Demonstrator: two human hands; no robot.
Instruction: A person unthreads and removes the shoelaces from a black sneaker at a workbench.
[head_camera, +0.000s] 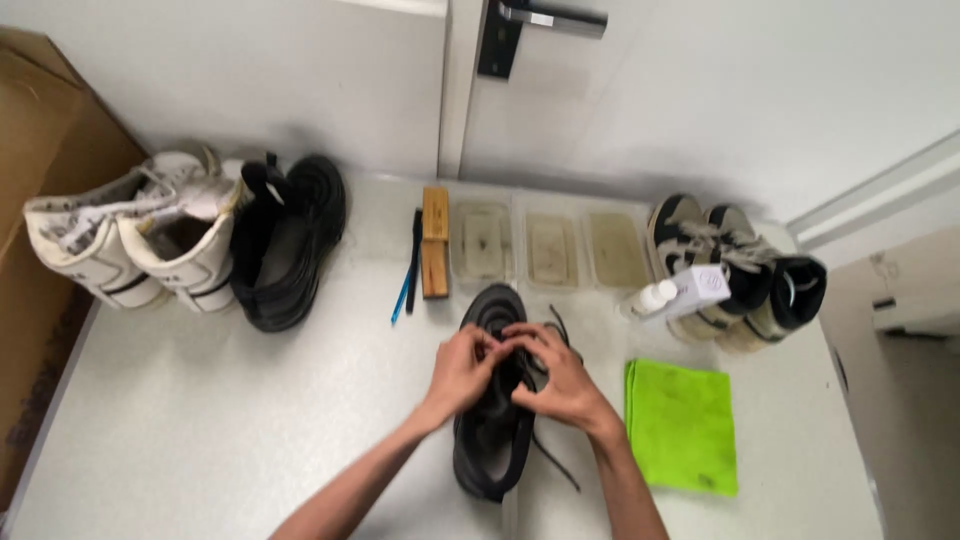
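A black shoe (490, 440) lies on the pale surface in front of me, toe pointing away. Both hands rest on its upper. My left hand (462, 372) pinches at the laces near the tongue. My right hand (562, 378) grips the laces too, fingers curled over the shoe's right side. Loose black lace ends (556, 466) trail out to the right of the shoe and near its toe.
A green cloth (683, 425) lies right of the shoe. Behind stand a wooden brush (434, 255), a blue tool (408, 275), three shallow trays (553, 250), a white bottle (685, 292), beige-black high-tops (735, 272). White high-tops (130, 240) and another black shoe (285, 245) sit far left by a door.
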